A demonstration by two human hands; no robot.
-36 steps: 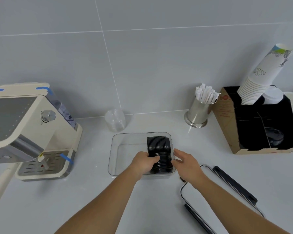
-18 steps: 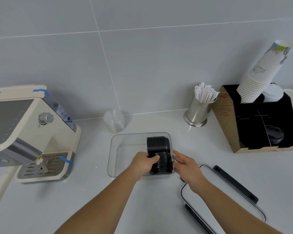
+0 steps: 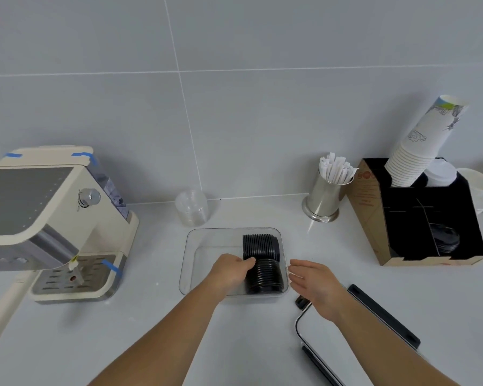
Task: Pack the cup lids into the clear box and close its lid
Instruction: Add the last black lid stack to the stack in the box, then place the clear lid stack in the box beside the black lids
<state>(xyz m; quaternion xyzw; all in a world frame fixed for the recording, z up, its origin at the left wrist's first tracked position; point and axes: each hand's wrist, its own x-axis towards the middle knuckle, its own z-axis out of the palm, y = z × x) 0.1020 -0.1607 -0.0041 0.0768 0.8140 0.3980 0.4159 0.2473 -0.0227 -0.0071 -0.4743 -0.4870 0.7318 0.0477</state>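
A clear box stands open on the counter in front of me. Two rows of stacked black cup lids lie on edge along its right side. My left hand reaches into the box and rests against the left of the nearer row, fingers curled on its top. My right hand hovers just outside the box's right wall, fingers apart and holding nothing. The box's lid, clear with black clips, lies on the counter at the lower right, partly under my right forearm.
A cream coffee machine stands at the left. A stack of clear lids sits behind the box. A steel cup of wrapped straws and a cardboard organiser with paper cups and more black lids stand at the right.
My right hand has pulled away from the box's right wall and its fingers have spread. My left hand stays on the lids.
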